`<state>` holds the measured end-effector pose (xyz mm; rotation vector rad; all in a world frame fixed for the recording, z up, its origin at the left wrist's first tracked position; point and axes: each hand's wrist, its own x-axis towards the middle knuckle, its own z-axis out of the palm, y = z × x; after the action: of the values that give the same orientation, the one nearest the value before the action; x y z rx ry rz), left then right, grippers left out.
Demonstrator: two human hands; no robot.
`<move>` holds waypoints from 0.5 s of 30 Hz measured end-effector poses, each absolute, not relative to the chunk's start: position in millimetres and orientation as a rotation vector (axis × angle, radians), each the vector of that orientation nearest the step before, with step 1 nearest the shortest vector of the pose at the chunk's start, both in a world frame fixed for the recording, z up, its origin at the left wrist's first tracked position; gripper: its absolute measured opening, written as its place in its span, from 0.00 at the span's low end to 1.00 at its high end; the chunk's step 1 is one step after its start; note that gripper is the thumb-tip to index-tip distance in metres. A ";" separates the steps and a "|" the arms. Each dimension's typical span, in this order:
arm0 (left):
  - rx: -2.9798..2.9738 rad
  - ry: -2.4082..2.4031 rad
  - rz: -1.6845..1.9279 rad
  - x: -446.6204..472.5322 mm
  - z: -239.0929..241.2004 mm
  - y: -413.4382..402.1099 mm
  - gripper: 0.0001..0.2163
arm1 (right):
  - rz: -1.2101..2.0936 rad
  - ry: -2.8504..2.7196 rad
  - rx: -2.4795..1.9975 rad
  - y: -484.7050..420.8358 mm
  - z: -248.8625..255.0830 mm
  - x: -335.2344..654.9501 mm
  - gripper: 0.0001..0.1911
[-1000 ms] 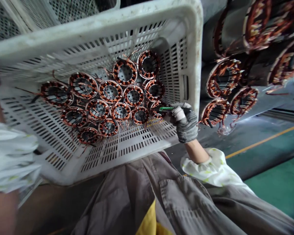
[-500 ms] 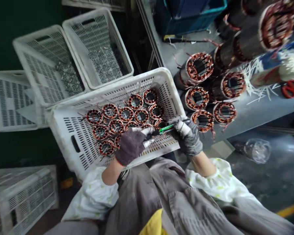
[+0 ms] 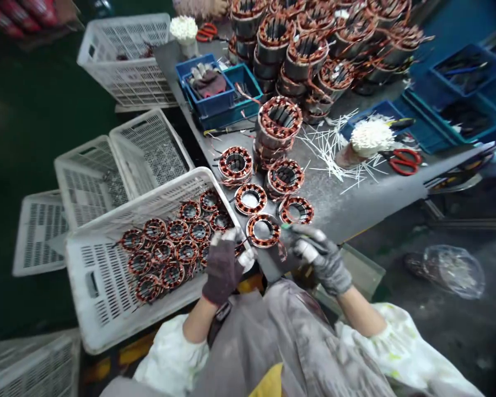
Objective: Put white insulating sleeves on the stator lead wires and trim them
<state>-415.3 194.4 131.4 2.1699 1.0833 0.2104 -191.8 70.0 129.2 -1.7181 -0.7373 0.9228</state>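
My right hand (image 3: 322, 259), in a grey glove with white-wrapped fingertips, is closed around a green marker (image 3: 287, 226), blurred at its tip. The marker is beside a copper-wound motor stator (image 3: 263, 231) at the table's near edge; contact cannot be told. My left hand (image 3: 223, 270), in a dark purple-brown glove, is closed over the right end of a white crate (image 3: 80, 292). A small dark cap-like piece (image 3: 242, 244) shows at its fingertips. Smaller wound stators (image 3: 172, 274) stand in rows inside that crate.
More stators stand on the grey table (image 3: 330, 212), with stacked stators (image 3: 310, 52) behind. White strips (image 3: 326, 146), red-handled scissors (image 3: 404, 161) and blue bins (image 3: 209, 102) lie farther back. White crates (image 3: 91, 182) stand at left. A clear bag (image 3: 454, 273) is on the floor.
My hands have drawn apart, the marker going with my right hand to the stators on the table. The view has swung right, showing more of the table.
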 end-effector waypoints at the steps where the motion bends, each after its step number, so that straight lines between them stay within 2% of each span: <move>1: 2.309 1.117 0.185 -397.1 130.9 201.3 0.26 | 0.678 -0.694 -1.879 62.7 116.1 -167.8 0.22; 3: 2.583 1.093 0.016 -360.4 127.4 217.8 0.30 | 0.350 -0.650 -2.211 58.1 84.5 -119.4 0.23; 7: 2.767 0.996 -0.489 -297.0 102.9 248.5 0.34 | 0.537 -0.965 -2.643 72.2 32.3 -45.2 0.26; 9: 2.756 0.991 -0.586 -278.8 86.1 258.2 0.29 | 0.524 -1.178 -2.620 78.2 25.6 -32.4 0.28; 11: 2.736 0.997 -0.626 -271.7 72.4 262.9 0.23 | 0.371 -1.267 -2.547 81.0 31.2 -40.4 0.29; 13: 2.712 1.018 -0.646 -272.1 64.3 263.3 0.22 | 0.284 -1.333 -2.447 83.7 41.7 -65.4 0.28; 15: 2.684 1.055 -0.650 -274.8 61.6 261.7 0.24 | 0.358 -1.473 -2.323 88.1 48.6 -97.6 0.25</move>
<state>-274.8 261.7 61.6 2.6844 1.0546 -0.6503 -97.6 88.1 48.6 -2.3230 -1.4731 0.3584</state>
